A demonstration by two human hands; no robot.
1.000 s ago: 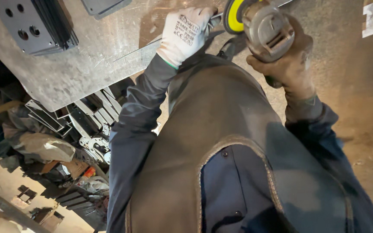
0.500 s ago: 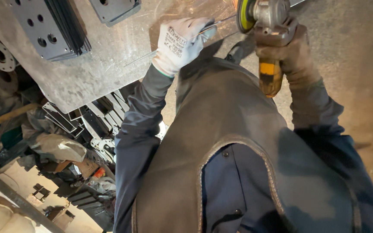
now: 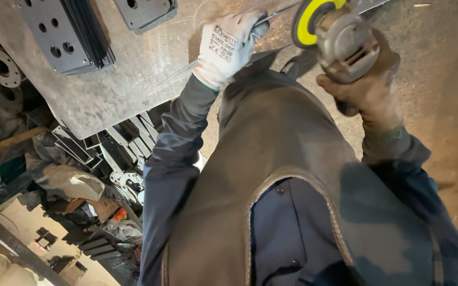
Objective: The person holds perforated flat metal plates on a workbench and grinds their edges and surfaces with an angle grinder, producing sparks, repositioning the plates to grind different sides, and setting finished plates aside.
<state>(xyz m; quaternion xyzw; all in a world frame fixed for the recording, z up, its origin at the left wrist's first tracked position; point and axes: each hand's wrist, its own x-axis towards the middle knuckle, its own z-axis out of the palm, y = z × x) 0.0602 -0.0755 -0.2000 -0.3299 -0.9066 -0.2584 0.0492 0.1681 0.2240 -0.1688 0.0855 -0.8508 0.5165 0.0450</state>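
Here the left hand, in a white knit glove, pins a thin metal strip to the grey steel table; the right hand clenches the yellow-disc angle grinder just beside it: keep fingers behind the disc

Left hand, in a white work glove, reaches forward at 12 o'clock, arm nearly straight, fingers curled shut. Right hand, in a dark soiled glove, sits at 1 o'clock, elbow bent, fingers clenched in a grip.
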